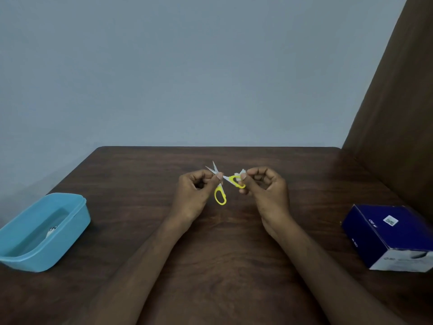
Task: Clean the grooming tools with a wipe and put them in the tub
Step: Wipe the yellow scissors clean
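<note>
Above table (218,242), scissors (220,194) between hands' grip.

Dark brown wood-grain tabletop (218,254) fills lower view. Dark blue cardboard box (389,233) at right edge of tabletop, white end panel facing near side, small white label on top face. Plain grey-blue wall (187,66) behind far edge. Brown panel (396,113) past far right corner.
</note>
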`<state>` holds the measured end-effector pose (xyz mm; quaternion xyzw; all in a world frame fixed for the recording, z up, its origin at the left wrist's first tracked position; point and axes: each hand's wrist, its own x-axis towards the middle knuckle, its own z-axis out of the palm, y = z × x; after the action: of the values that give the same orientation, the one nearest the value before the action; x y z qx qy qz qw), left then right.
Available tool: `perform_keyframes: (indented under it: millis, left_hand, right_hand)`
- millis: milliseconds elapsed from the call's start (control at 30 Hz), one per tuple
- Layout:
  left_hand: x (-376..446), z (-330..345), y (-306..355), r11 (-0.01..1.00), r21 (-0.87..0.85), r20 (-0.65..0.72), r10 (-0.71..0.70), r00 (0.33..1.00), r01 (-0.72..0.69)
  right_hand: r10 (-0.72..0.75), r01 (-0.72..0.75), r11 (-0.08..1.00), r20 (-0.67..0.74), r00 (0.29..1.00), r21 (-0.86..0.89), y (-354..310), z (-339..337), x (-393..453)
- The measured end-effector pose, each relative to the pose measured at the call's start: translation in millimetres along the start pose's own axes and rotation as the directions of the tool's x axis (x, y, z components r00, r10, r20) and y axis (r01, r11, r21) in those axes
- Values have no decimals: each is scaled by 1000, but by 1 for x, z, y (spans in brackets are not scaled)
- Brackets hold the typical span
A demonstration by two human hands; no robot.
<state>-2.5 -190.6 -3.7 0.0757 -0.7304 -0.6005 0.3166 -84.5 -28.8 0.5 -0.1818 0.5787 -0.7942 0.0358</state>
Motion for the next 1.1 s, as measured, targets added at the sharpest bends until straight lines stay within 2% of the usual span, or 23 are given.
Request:
perform_keyframes:
  millis: [133, 233, 300, 333, 400, 467, 533, 600, 767, 833, 1000, 1100]
  left_hand:
    - [-6, 2, 3, 994, 82, 168, -80, 983, 67]
    - [-7, 0, 5, 991, 110, 199, -95, 975, 74]
    - [-7, -1, 5, 993, 76, 163, -102, 981, 90]
    - [-6, -2, 5, 992, 63, 130, -113, 985, 105]
    - [-3, -3, 4, 988, 40, 63, -149, 987, 147]
    - [-1, -3, 4, 983, 13, 27, -185, 982, 185]
    - [-1, -2, 5, 980, -8, 28, -200, 979, 201]
    - [-1, -2, 5, 981, -11, 37, -195, 980, 195]
    - [0, -2, 5, 979, -65, 1, -193, 981, 193]
    - [0, -2, 5, 980, -70, -19, -186, 982, 185]
    - [-2, -1, 5, 986, -31, 1, -164, 986, 164]
    - [-1, -3, 6, 982, -74, -45, -177, 983, 173]
  right_hand:
    - [-7, 12, 998, -99, 995, 54, 1, -7, 11]
    - [-55, 62, 997, -173, 983, 40, 4, -10, 14]
    - [-190, 170, 981, -275, 942, -96, 1, -13, 14]
    - [-278, 236, 956, -282, 918, -176, -3, -15, 12]
    - [-428, 376, 886, -168, 888, -271, -13, -13, 3]
    - [-553, 535, 752, 74, 830, -385, -17, -6, -10]
    - [-582, 658, 576, 323, 747, -484, -8, 2, -18]
    - [-542, 703, 486, 452, 709, -520, 2, 8, -17]
    - [-464, 761, 348, 605, 647, -547, 5, 2, -12]
    - [-457, 758, 342, 607, 650, -555, 4, -1, -14]
    - [-565, 745, 377, 500, 656, -550, 3, 3, -16]
    - [-493, 770, 319, 597, 633, -552, 6, -1, -12]
